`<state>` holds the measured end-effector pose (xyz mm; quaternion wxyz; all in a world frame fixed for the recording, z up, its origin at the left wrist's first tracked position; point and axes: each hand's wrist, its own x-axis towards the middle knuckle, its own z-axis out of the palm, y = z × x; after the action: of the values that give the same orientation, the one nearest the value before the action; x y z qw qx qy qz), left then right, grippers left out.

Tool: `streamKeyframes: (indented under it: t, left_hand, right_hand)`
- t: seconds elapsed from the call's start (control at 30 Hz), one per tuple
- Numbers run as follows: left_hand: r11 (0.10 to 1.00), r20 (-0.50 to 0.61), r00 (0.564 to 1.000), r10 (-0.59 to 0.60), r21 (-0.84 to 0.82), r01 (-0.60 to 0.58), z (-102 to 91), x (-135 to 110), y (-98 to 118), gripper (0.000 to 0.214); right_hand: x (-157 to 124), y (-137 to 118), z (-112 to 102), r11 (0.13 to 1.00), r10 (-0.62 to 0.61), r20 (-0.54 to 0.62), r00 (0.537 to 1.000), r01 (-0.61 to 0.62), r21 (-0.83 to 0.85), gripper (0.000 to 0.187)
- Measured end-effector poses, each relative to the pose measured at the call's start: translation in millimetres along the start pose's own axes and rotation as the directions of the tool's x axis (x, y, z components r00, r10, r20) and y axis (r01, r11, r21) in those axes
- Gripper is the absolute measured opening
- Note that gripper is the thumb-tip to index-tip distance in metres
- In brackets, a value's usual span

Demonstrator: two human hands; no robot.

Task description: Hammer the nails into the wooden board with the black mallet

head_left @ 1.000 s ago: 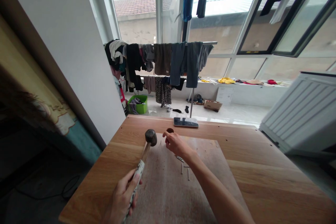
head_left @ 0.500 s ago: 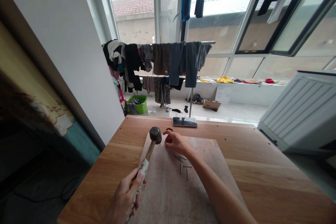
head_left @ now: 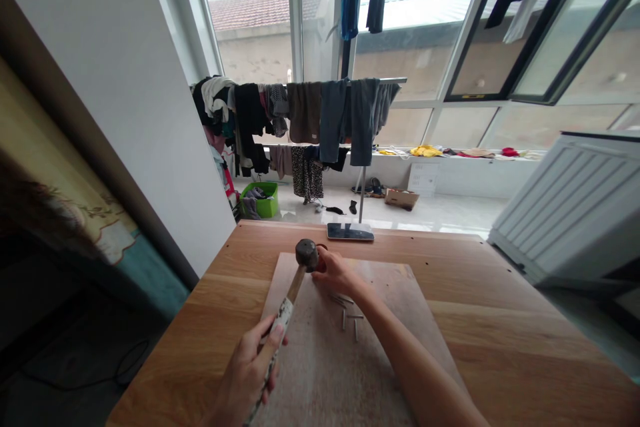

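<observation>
My left hand is wrapped round the white-marked wooden handle of a hammer. Its dark, blocky head is raised just left of my right hand and partly overlaps those fingers in the view. My right hand's fingers are bent together low over the far part of a worn board. What they pinch is hidden, and a brownish round edge shows behind them. Several loose nails lie on the board beside my right forearm.
The board rests on a wooden table. A phone lies near the table's far edge. Beyond stand a rack of hanging clothes and a green basket. A white ribbed panel stands at the right.
The hammer head has swung to the right, closer to my right hand. My left hand has shifted slightly right with it. My right hand stays in nearly the same place.
</observation>
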<state>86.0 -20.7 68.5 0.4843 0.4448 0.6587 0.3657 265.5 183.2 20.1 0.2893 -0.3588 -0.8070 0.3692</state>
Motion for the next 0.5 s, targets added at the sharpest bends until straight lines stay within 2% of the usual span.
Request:
streamKeyframes:
  t: [0.1, 0.23, 0.37, 0.5]
  left_hand:
    - [1.0, 0.03, 1.0, 0.009, 0.02, -0.01, 2.1, 3.1, -1.1, 0.08]
    - [0.996, 0.073, 0.997, 0.03, 0.076, -0.035, 5.5, 7.1, -2.4, 0.073]
    - [0.992, 0.06, 0.997, 0.041, 0.118, -0.048, 7.2, 8.8, -5.1, 0.073]
    - [0.99, 0.055, 0.997, 0.051, 0.129, -0.058, 7.8, 9.9, -5.7, 0.071]
  right_hand:
    - [-1.2, -0.4, -10.0, 1.0, 0.015, 0.046, 0.999, -0.016, 0.009, 0.047]
    - [-5.5, -2.7, -34.4, 0.997, 0.068, 0.104, 0.992, -0.065, -0.033, 0.06]
    - [-12.0, -10.1, -57.0, 0.976, 0.172, 0.164, 0.971, -0.145, -0.162, 0.044]
    - [-17.4, -20.1, -63.3, 0.95, 0.248, 0.238, 0.939, -0.188, -0.251, 0.037]
